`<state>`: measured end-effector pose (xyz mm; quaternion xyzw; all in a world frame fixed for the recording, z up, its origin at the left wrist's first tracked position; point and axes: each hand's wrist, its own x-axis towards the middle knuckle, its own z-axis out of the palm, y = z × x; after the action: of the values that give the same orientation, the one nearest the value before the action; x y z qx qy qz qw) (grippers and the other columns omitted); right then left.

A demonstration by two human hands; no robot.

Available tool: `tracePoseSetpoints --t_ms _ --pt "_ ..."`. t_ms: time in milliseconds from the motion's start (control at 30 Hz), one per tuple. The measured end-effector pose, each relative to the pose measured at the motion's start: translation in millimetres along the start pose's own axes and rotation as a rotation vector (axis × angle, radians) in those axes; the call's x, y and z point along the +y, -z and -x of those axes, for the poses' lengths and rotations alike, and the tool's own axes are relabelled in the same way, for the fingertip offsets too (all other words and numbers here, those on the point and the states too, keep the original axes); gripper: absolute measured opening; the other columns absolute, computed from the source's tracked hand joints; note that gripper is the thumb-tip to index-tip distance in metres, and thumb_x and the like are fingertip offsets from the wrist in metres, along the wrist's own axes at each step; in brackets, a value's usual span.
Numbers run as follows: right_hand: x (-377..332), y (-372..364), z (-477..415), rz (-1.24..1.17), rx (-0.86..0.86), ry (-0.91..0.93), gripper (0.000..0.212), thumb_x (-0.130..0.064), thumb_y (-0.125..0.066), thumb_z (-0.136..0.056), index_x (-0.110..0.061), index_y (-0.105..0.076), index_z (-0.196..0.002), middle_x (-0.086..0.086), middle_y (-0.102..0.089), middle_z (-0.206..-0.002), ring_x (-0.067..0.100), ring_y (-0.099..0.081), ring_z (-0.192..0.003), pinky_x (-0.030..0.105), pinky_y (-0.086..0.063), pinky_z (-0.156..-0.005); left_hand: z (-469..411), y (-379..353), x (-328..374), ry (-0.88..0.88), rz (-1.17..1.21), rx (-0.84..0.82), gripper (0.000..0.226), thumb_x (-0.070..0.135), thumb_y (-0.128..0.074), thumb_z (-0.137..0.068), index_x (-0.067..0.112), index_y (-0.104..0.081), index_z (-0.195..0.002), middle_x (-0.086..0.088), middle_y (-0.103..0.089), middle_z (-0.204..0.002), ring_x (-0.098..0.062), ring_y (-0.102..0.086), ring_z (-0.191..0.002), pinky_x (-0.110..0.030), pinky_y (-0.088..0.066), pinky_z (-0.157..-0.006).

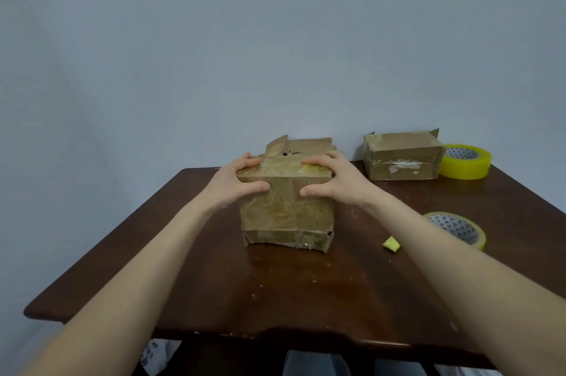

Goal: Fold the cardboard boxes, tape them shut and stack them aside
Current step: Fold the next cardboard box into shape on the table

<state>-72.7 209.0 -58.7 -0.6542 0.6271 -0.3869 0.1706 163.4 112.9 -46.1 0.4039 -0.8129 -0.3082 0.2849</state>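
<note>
I count two cardboard boxes, near box (286, 210) and far box (401, 158) — two tape rolls, far roll (465, 168) and near roll (456, 230) — one yellow scrap (391, 244), one table (275, 290).

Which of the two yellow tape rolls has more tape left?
The far roll, beside the small box at the back: its yellow band is thick. The near roll, closer to the person, has only a thin band.

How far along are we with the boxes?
Done: the far box at back right looks folded and taped. In hand: left hand and right hand grip the centre box, tape across its front, a rear flap sticking up. Left: tape that flap down, then stack it aside.
</note>
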Motion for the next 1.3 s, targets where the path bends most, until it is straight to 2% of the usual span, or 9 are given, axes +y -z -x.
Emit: tracePoseSetpoints --t_ms 267,400,500,567,733,800,900,1167,1300 --pt "-4 -14 -13 -0.007 -0.009 -0.016 0.066 -0.046 -0.081 -0.068 -0.042 -0.052 -0.127 0.004 -0.024 -0.148 0.023 -0.024 -0.139 0.037 -0.029 -0.109 -8 5 2 0.002 -0.241 0.019 0.086 0.042 -0.082 -0.068 0.022 -0.043 -0.142 0.002 -0.023 -0.157 -0.014 -0.025 -0.143 -0.034 -0.024 -0.117" --pt "-8 6 -15 -0.037 -0.050 -0.002 0.060 -0.044 -0.082 -0.067 -0.043 -0.057 -0.122 -0.001 -0.038 -0.134 0.017 -0.037 -0.128 0.030 -0.035 -0.102 -4 5 22 -0.072 -0.280 0.069 0.069 0.044 -0.080 -0.069 0.023 -0.056 -0.131 0.006 -0.048 -0.140 -0.012 -0.039 -0.135 -0.021 -0.031 -0.102" --pt "-3 23 -13 -0.049 -0.125 0.023 0.059 -0.043 -0.083 -0.066 -0.041 -0.060 -0.120 -0.011 -0.049 -0.122 0.012 -0.044 -0.121 0.024 -0.039 -0.096 -2 -5 40 -0.199 -0.528 -0.028 0.072 0.057 -0.068 -0.076 0.032 -0.044 -0.139 0.007 -0.030 -0.154 -0.011 -0.019 -0.145 -0.032 -0.024 -0.114" --pt "1 24 -10 -0.015 -0.145 -0.003 0.068 -0.053 -0.083 -0.059 -0.045 -0.058 -0.121 -0.007 -0.046 -0.130 0.016 -0.041 -0.128 0.030 -0.038 -0.103 -2 -14 43 -0.219 -0.678 -0.091 0.072 0.063 -0.054 -0.082 0.037 -0.031 -0.146 0.008 -0.020 -0.157 -0.012 -0.016 -0.146 -0.036 -0.020 -0.116" --pt "-14 19 -3 0.374 -0.072 0.070 0.086 -0.057 -0.070 -0.075 -0.039 -0.029 -0.147 -0.002 -0.006 -0.161 0.019 -0.009 -0.147 0.043 -0.021 -0.117 -3 -14 38 -0.232 -0.795 -0.131 0.070 0.066 -0.042 -0.086 0.040 -0.019 -0.148 0.009 -0.013 -0.159 -0.010 -0.011 -0.146 -0.031 -0.013 -0.117" --pt "-24 14 -3 0.626 -0.084 0.185 0.074 -0.061 -0.053 -0.086 -0.030 -0.028 -0.149 -0.003 -0.014 -0.161 0.017 -0.007 -0.148 0.041 -0.017 -0.119 -4 -13 37 -0.240 -0.800 -0.145 0.070 0.065 -0.042 -0.087 0.041 -0.017 -0.148 0.009 -0.013 -0.159 -0.010 -0.011 -0.146 -0.031 -0.014 -0.117" --pt "-31 8 -3 0.739 -0.142 0.189 0.062 -0.057 -0.038 -0.095 -0.024 -0.035 -0.147 -0.006 -0.025 -0.157 0.013 -0.013 -0.147 0.036 -0.017 -0.117 -6 -11 36 -0.258 -0.799 -0.158 0.066 0.063 -0.042 -0.088 0.043 -0.021 -0.147 0.008 -0.014 -0.159 -0.010 -0.012 -0.146 -0.031 -0.016 -0.116" --pt "-44 16 -5 0.828 -0.252 0.140 0.060 -0.055 -0.036 -0.097 -0.021 -0.038 -0.145 -0.005 -0.026 -0.157 0.015 -0.018 -0.146 0.038 -0.022 -0.116 -7 -13 44 -0.201 -0.851 -0.170 0.069 0.066 -0.040 -0.088 0.038 -0.022 -0.149 0.005 -0.015 -0.159 -0.016 -0.019 -0.145 -0.036 -0.023 -0.113" --pt "-42 13 -9 0.833 -0.236 0.129 0.058 -0.057 -0.036 -0.096 -0.019 -0.045 -0.139 -0.002 -0.037 -0.152 0.019 -0.032 -0.140 0.042 -0.030 -0.112 -8 -16 44 -0.203 -0.845 -0.159 0.068 0.065 -0.041 -0.088 0.038 -0.024 -0.148 0.007 -0.017 -0.159 -0.016 -0.023 -0.144 -0.037 -0.025 -0.112"
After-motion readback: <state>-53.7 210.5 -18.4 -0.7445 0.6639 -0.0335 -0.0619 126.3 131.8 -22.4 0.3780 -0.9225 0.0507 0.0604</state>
